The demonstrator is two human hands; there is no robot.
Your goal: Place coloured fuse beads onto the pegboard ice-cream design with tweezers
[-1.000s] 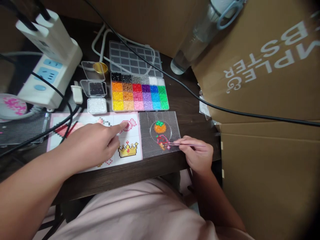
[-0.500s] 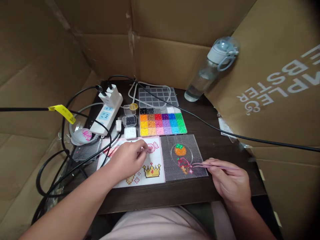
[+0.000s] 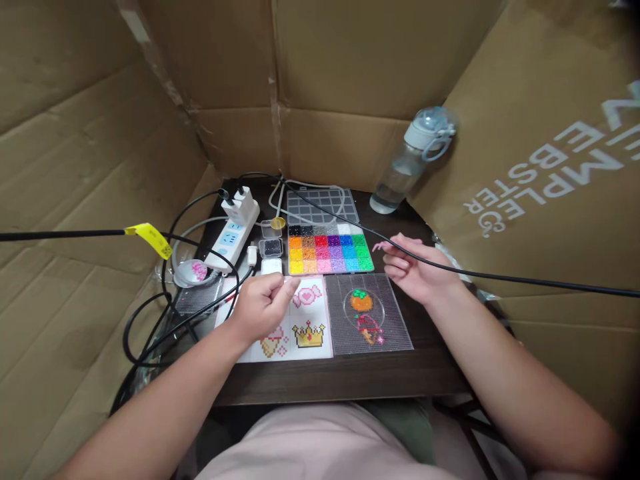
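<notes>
My right hand (image 3: 415,270) is closed on pink tweezers (image 3: 383,245), whose tips point left beside the green compartments of the bead box (image 3: 330,250). My left hand (image 3: 263,303) is closed over the printed pattern sheet (image 3: 313,313); what its fingers pinch, if anything, is hidden. That sheet shows a candy, a crown and an ice cream, partly covered by the hand. Right of it lies a clear pegboard (image 3: 395,327) bearing an orange persimmon bead figure (image 3: 361,301) and an ice-cream bead figure (image 3: 369,329) with pink, red and orange beads.
A power strip (image 3: 233,240) with chargers stands at the left. Small bead boxes (image 3: 271,249) and a dish of pink beads (image 3: 193,272) sit near it. A black cable (image 3: 480,275) crosses in front of my right hand. A water bottle (image 3: 404,163) stands behind, with cardboard walls around.
My right hand has moved up and away from the pegboard with the tweezers, to beside the bead box. My left hand stays over the pattern sheet. The camera view has shifted somewhat.
</notes>
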